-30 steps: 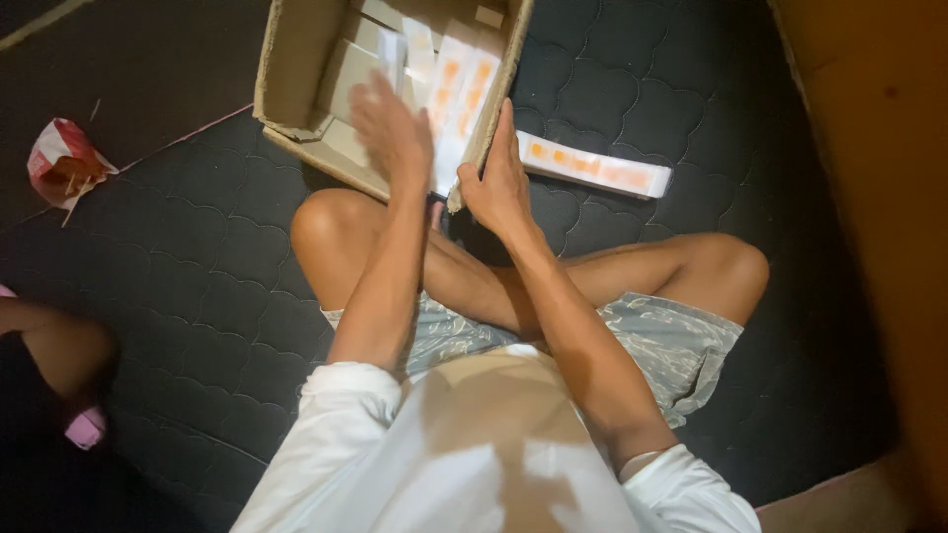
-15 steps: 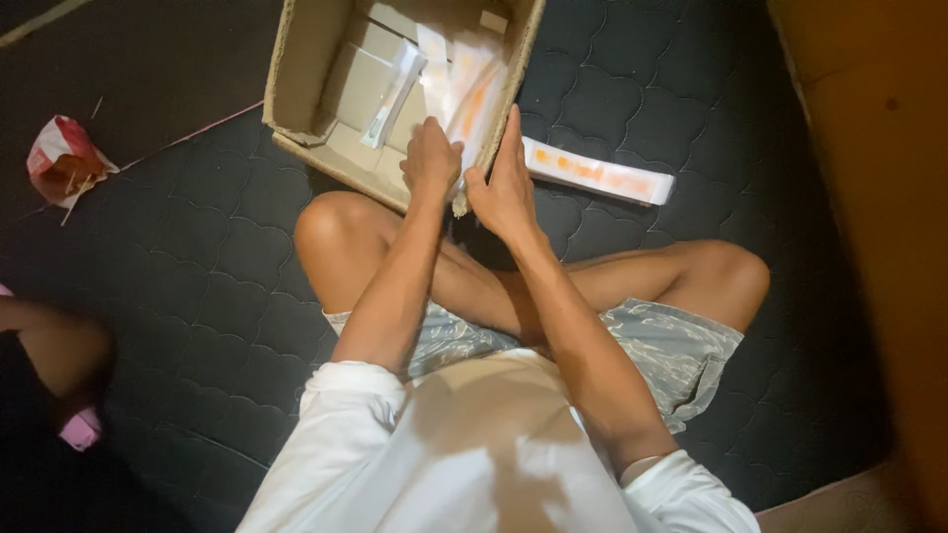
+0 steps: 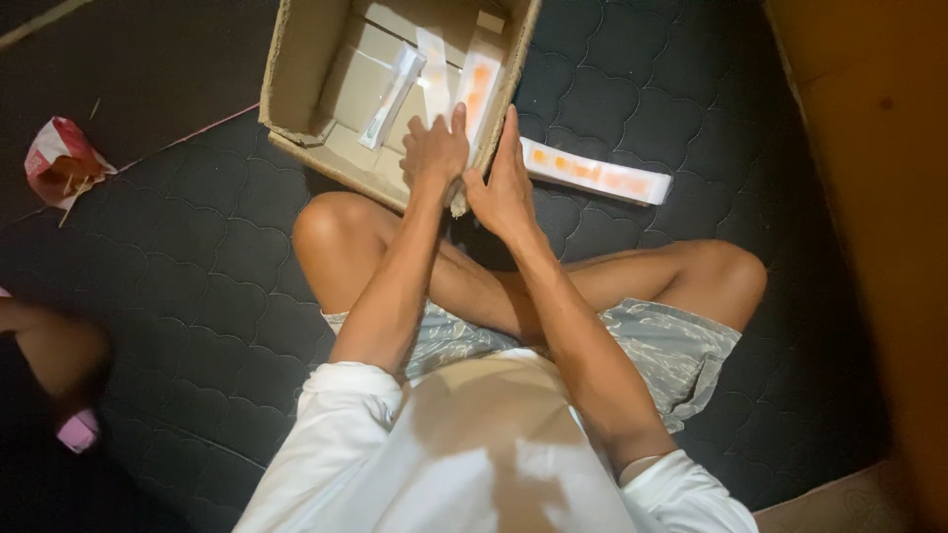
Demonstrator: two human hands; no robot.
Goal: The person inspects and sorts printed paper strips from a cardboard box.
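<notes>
At cardboard box (image 3: 296, 74) rim: left hand (image 3: 434, 153) fingers curled, grip unclear; right hand (image 3: 506, 188) flat-open on wall, empty. Could tip, spilling white-and-orange cartons (image 3: 476, 89).

An open brown cardboard box (image 3: 296, 89) sits on the dark mat. Long white packs lie inside it. One white pack with orange marks (image 3: 478, 94) leans up against the box's right wall, standing on its end.

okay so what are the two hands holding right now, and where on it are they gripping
Neither hand clearly grips anything. The left hand rests fingers on a white-and-orange packet inside the cardboard box. The right hand lies flat against the box's near corner, outside.
</notes>
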